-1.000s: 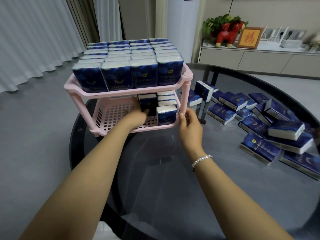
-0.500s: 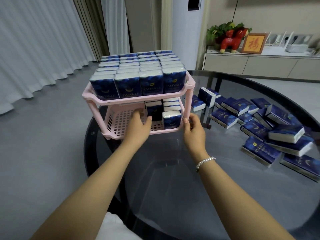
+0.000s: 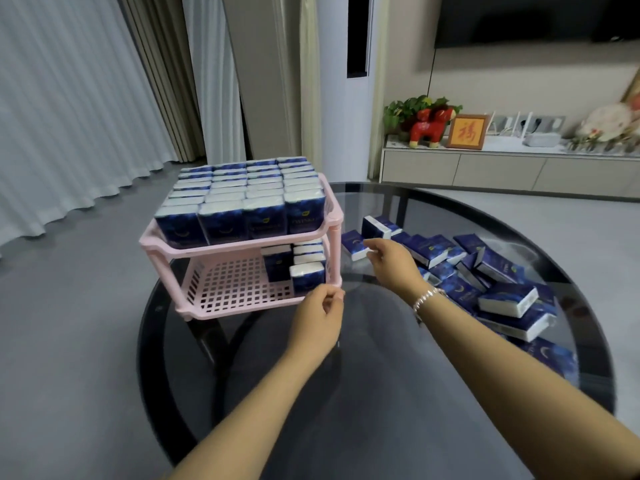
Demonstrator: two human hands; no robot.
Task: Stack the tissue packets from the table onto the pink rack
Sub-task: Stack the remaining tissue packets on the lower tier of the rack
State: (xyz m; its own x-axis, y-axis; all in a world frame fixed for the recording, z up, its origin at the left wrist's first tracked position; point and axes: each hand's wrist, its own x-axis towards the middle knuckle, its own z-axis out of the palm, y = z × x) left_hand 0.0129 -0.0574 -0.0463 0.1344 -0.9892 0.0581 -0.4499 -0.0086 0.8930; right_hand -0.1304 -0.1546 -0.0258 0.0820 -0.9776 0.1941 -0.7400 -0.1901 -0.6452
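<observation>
The pink two-tier rack (image 3: 239, 248) stands on the left part of the round glass table (image 3: 377, 382). Its top tier is packed with upright blue tissue packets (image 3: 242, 195). Several more packets (image 3: 306, 276) stand at the right side of the lower tier. My left hand (image 3: 320, 315) hovers at the rack's front right corner, fingers loosely curled and holding nothing. My right hand (image 3: 389, 259) reaches right of the rack and pinches the near end of a flat tissue packet (image 3: 352, 244).
A heap of loose blue packets (image 3: 498, 271) covers the right side of the table. The lower tier's left half (image 3: 228, 285) is bare mesh. Behind stand a low cabinet (image 3: 502, 168) with a red figurine (image 3: 431, 128), and curtains on the left.
My left hand has come out of the lower tier to the rack's front right corner. My right hand left the rack post and reached right to a packet. The camera view lifted.
</observation>
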